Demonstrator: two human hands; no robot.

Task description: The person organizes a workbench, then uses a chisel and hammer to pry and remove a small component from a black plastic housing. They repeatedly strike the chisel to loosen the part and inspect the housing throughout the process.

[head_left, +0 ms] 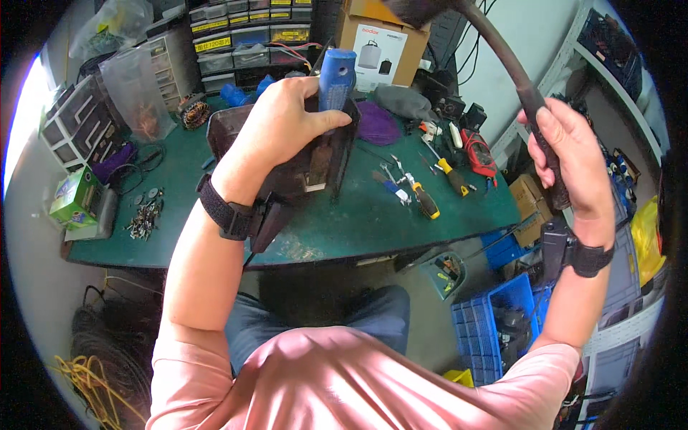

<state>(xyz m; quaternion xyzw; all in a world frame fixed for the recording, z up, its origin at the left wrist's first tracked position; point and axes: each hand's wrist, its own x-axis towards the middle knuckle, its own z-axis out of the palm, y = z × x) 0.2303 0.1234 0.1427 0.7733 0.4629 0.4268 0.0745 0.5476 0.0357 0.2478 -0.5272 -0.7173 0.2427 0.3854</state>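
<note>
Gripping blue-handled tool (336, 77) left hand (276, 129), right hand (573, 154) raised hammer (502, 61), table edge (337, 251) near

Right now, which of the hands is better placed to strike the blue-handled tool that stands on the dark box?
The right hand, probably. It grips the dark hammer handle, raised high above the green table. The left hand is busy holding the blue-handled tool upright against the dark box.

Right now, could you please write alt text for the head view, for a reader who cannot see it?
A person's left hand steadies a blue-handled tool upright against a dark boxy part on a green workbench, while the right hand raises a dark hammer handle. Screwdrivers and small parts lie about.
</note>
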